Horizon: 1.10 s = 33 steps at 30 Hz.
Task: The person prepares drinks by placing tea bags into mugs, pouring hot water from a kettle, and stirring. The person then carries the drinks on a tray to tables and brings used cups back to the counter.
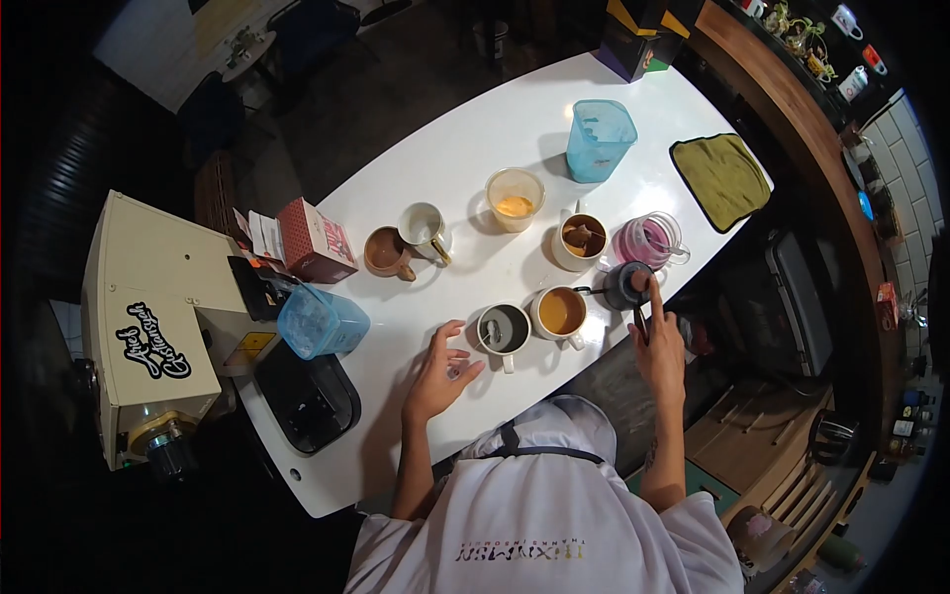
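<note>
Black and lidded, the spouted pot [619, 290] sits just to the right of the mug of amber tea [562, 311], its spout reaching toward that mug's rim. Your right hand [661, 348] is on it: the grip looks wrapped around the pot's handle, with your index finger stretched onto the lid. Whether the spout touches the mug you cannot tell from above, and no stream of liquid shows. Your left hand [441, 374] lies to the left of the amber mug, beyond the grey-lined mug [503, 330]; its grip is spread, fingers loosely curled, apparently holding nothing.

The step in hand looks like managing the pot beside the tea, with your finger steadying the lid. Any tilt from here calls for a firm handle hold, that finger kept on the lid, and the spout clear of the rim, since the amber mug already looks well filled. Your left hand is well placed to steady the grey-lined mug if needed.

Mind your elbow room: the teabag mug [572, 259] stands just beyond the amber mug on the white tabletop [426, 307], and the pink-tinted glassware [651, 241] sits beyond and to its right.
</note>
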Motion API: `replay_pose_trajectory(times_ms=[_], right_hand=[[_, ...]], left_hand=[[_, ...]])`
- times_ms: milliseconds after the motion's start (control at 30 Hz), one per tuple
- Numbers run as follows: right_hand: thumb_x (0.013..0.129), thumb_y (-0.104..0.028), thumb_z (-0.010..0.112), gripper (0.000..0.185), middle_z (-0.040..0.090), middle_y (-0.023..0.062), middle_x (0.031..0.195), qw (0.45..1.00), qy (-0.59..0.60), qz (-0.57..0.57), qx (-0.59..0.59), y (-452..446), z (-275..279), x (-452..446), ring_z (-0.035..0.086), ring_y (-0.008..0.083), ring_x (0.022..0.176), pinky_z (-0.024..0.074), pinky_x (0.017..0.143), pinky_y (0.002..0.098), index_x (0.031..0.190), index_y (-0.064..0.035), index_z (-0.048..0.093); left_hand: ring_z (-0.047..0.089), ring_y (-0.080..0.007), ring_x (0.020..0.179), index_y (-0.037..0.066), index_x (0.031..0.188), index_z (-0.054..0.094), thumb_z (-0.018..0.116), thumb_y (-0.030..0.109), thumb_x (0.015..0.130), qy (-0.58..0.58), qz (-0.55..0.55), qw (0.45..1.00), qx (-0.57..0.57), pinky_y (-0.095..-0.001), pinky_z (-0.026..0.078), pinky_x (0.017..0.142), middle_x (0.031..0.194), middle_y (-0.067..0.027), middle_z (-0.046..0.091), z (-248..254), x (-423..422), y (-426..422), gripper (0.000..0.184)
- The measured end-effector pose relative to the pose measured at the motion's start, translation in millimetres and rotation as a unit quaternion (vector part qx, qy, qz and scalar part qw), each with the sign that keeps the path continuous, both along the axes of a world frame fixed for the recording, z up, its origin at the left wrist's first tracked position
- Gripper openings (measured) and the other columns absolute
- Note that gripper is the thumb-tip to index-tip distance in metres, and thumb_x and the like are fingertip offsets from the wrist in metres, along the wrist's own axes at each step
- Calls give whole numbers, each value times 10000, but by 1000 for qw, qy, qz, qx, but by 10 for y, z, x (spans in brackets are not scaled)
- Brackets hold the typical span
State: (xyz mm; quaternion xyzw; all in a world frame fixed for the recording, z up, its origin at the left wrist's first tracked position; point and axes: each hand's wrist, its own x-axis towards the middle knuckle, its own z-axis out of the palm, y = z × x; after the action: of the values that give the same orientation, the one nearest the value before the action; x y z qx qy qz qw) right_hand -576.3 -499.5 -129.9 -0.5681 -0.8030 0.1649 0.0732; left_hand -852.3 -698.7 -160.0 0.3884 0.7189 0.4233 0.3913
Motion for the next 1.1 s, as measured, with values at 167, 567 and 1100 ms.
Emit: replay_pose_trajectory(times_ms=[167,567,1100], right_hand=[[837,19,617,891,615,256,1033,992,111,51,-4,30,-279,0,613,432,821,455,691,500,1550,-211,133],[964,-180,560,267,658,163,863,863,463,192,-54,-364,1049,-289,643,262,760,502,657,356,966,71,652],[927,-446,595,522,564,208,865,155,930,290,-163,-1620,2137,-1063,577,310,700,468,566,372,930,76,603]], left_hand=[[606,-258,1058,105,1474,275,767,170,807,3,-36,998,-55,-373,511,870,1354,-194,441,141,142,214,832],[542,-362,1171,-15,1347,447,875,229,650,251,43,964,82,-426,462,977,1267,-222,536,-83,390,486,853],[579,-349,1129,-60,1311,469,857,148,668,214,81,967,111,-412,464,970,1224,-232,575,-196,323,382,779]])
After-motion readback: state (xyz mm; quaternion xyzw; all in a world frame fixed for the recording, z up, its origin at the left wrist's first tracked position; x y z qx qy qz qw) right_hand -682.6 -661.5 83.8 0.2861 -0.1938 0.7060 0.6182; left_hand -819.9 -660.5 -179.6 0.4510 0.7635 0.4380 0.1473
